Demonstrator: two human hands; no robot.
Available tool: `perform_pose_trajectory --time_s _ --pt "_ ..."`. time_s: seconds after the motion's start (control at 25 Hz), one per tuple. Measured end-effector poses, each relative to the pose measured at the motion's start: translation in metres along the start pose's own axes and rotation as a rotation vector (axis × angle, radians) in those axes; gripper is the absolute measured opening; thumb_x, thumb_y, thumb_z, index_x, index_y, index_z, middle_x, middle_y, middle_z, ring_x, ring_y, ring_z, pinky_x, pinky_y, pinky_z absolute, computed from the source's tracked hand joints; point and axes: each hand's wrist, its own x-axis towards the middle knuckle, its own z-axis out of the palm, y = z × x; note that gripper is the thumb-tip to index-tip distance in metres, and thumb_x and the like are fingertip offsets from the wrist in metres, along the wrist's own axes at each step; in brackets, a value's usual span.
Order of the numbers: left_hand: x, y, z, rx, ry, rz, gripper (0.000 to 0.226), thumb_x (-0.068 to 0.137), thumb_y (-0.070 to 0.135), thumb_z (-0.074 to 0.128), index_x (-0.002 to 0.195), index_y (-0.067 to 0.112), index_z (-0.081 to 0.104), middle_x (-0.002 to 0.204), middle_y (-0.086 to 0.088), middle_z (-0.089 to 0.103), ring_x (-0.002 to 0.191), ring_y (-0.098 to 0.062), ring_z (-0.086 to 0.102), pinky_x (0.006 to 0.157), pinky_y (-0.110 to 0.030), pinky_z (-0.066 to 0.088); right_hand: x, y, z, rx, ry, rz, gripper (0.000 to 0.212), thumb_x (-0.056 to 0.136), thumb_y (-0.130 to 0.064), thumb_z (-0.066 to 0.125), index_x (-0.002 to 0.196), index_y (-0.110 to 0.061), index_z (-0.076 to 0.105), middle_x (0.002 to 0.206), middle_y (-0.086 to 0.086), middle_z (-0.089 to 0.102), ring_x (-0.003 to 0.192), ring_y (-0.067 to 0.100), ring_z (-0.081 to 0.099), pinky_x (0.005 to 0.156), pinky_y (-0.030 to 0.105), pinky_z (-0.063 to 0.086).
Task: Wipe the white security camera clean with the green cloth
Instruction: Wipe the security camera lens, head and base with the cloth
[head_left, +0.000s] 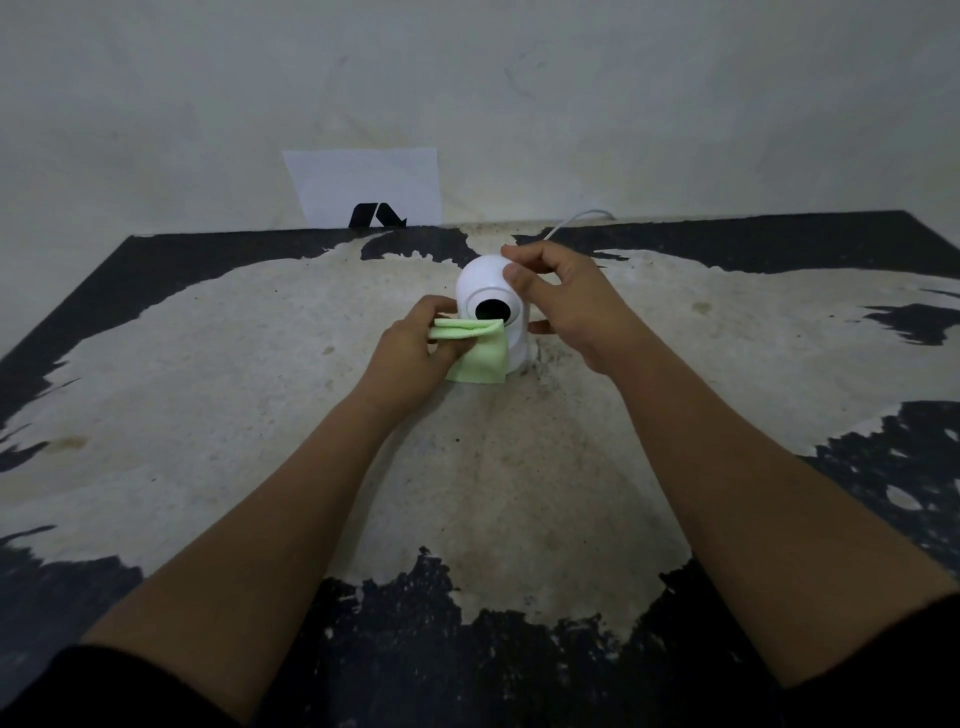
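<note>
The white security camera (483, 283) stands upright near the middle of the table, its round black lens facing me. My right hand (563, 301) grips the camera's rounded head from the right side and top. My left hand (413, 358) holds the folded green cloth (480, 351) and presses it against the camera's front, just below the lens. The cloth hangs down over the camera's base and hides most of it.
The table (260, 415) has a worn black top with large pale patches. A white cable (574, 218) runs from behind the camera toward the wall. A white paper sheet (363, 184) with a black mark leans against the wall at the back.
</note>
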Motion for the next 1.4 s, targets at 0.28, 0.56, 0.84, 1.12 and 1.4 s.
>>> perform_pose_trajectory --time_s 0.28,0.56,0.84,1.12,1.4 --pt "0.001 0.007 0.026 0.266 0.032 -0.123 0.074 0.065 0.051 0.073 0.122 0.021 0.038 0.117 -0.005 0.056 0.108 -0.028 0.044 0.080 -0.037 0.028 -0.004 -0.002 0.001 -0.001 0.007 -0.006 0.024 0.093 -0.029 0.056 0.116 -0.026 0.062 0.102 -0.019 0.057 0.098 0.006 0.058 0.078 0.033 0.058" --pt "-0.004 0.020 0.032 0.234 0.072 -0.193 0.082 0.066 0.057 0.069 0.130 0.018 0.034 0.127 -0.010 0.053 0.115 -0.033 0.043 0.085 -0.041 0.030 -0.015 0.006 -0.007 -0.089 -0.103 0.038 0.065 0.085 -0.034 0.067 0.143 -0.032 0.036 0.147 -0.007 0.043 0.123 0.012 0.049 0.102 0.037 0.044" --pt "-0.003 0.019 -0.001 -0.161 -0.247 -0.046 0.101 0.071 0.022 0.076 0.146 0.027 0.008 0.145 -0.003 0.033 0.130 -0.020 0.036 0.102 -0.035 0.038 -0.022 0.038 -0.008 -0.619 -0.187 0.048 0.116 0.065 -0.036 0.081 0.150 -0.032 0.001 0.154 -0.004 0.035 0.132 0.026 0.046 0.107 0.044 0.039" --pt "0.014 0.035 -0.023 -0.406 -0.171 -0.116 0.043 0.096 0.023 0.035 0.137 0.034 0.039 0.139 0.004 0.047 0.120 -0.017 0.050 0.101 -0.038 0.041 -0.014 0.037 -0.008 -0.528 -0.087 0.032 0.063 0.078 -0.030 0.073 0.135 -0.020 0.049 0.132 0.004 0.060 0.116 0.022 0.057 0.084 0.025 0.038" --pt "0.016 0.027 -0.016 -0.355 -0.121 -0.067 0.045 0.094 0.018 0.033 0.137 0.029 0.044 0.139 0.003 0.050 0.124 -0.019 0.049 0.106 -0.039 0.041 -0.014 0.037 0.008 -0.543 -0.008 0.126 0.073 0.066 -0.044 0.079 0.128 -0.023 0.047 0.123 0.004 0.062 0.107 0.022 0.059 0.089 0.039 0.047"
